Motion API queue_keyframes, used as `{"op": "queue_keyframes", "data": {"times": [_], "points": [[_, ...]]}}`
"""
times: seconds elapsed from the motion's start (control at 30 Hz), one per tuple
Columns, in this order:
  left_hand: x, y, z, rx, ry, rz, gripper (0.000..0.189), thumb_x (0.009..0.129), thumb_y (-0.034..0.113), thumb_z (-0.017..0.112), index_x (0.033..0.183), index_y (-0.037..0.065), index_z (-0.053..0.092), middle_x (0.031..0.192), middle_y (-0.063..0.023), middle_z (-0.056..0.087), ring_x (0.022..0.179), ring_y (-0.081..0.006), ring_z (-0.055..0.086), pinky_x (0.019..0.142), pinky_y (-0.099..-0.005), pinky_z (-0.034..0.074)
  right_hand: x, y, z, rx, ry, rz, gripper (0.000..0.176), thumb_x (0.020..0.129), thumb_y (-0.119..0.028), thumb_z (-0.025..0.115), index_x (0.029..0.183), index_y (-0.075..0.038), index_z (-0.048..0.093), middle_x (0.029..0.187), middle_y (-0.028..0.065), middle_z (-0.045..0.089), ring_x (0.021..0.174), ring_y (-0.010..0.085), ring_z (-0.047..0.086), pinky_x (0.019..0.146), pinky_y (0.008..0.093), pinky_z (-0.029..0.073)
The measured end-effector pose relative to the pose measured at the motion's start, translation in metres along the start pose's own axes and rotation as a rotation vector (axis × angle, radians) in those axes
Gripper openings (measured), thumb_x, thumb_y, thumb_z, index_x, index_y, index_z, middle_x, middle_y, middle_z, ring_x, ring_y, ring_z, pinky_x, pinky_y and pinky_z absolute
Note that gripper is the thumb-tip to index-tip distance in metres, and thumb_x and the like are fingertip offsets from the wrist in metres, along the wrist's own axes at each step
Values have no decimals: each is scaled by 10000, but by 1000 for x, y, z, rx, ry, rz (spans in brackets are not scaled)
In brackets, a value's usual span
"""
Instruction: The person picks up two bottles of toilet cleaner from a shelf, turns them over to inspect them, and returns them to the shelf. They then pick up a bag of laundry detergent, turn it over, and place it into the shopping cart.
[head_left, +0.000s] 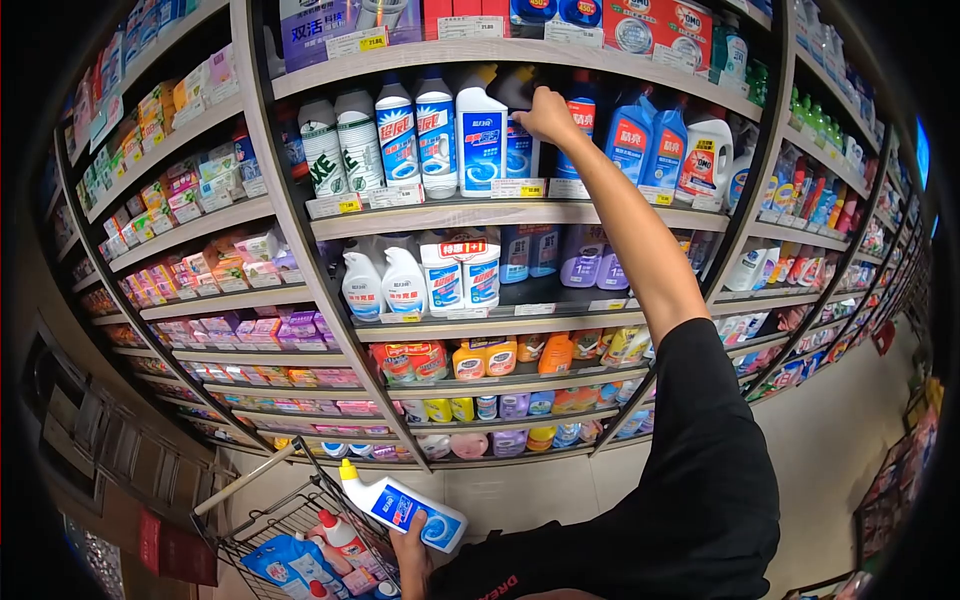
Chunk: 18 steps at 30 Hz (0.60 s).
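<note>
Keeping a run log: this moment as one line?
left hand: holding white, yellow-capped plastic bottle | right hand: at shaded, blue-labelled bottle on pale shelf | dark wire cart: loaded

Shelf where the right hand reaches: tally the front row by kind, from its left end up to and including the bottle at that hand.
Green-and-white containers: 2
Blue-capped white bottles: 2
Yellow-capped bottles: 2, one partly hidden at the right hand
Total: 6
</note>
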<state>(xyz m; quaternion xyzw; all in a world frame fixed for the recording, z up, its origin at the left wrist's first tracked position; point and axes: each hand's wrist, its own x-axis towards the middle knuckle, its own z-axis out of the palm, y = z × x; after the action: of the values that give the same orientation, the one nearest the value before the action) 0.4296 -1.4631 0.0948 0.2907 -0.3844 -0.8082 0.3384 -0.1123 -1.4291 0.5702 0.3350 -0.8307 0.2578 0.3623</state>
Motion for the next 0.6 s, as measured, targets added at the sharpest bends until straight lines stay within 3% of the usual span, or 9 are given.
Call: {"op": "queue_keyframes", "data": {"times": [0.07,0.2,0.3,0.37,0.6], "points": [[-1,1,1,15,-15,-14,350,869,113,719,1165,61,538,1009,-32,618,923,-160,615,843,-307,504,3,-3,1,30,-63,21,653,761,-349,816,1071,178,584,1050,378,640,1029,479,644,878,462,538],[0,-3,-1,22,-25,-15,342,869,109,715,1160,61,540,1004,-30,618,914,-158,616,843,-307,504,2,-4,11,16,-102,49,539,764,-348,817,1022,102,671,1035,350,658,1002,449,663,881,444,547],[-1,-2,0,23,-35,-27,335,870,100,707,1158,58,542,1010,-33,620,917,-155,618,844,-308,504,-4,-7,14,-16,-54,108,545,770,-352,811,1052,89,658,1113,339,636,1051,447,645,865,459,555],[-6,1,8,-28,15,-8,215,858,74,729,1035,36,614,931,-34,654,821,-139,636,779,-283,508,-16,-13,14,-95,82,113,565,771,-353,808,1085,82,630,1177,301,595,1102,442,617,844,470,564],[-9,1,8,16,-2,-46,187,863,74,723,1017,32,624,918,-38,663,812,-138,641,766,-275,506,-30,-28,8,-198,153,139,604,794,-354,788,1121,94,548,1182,287,557,1051,446,634,846,477,555]]}}
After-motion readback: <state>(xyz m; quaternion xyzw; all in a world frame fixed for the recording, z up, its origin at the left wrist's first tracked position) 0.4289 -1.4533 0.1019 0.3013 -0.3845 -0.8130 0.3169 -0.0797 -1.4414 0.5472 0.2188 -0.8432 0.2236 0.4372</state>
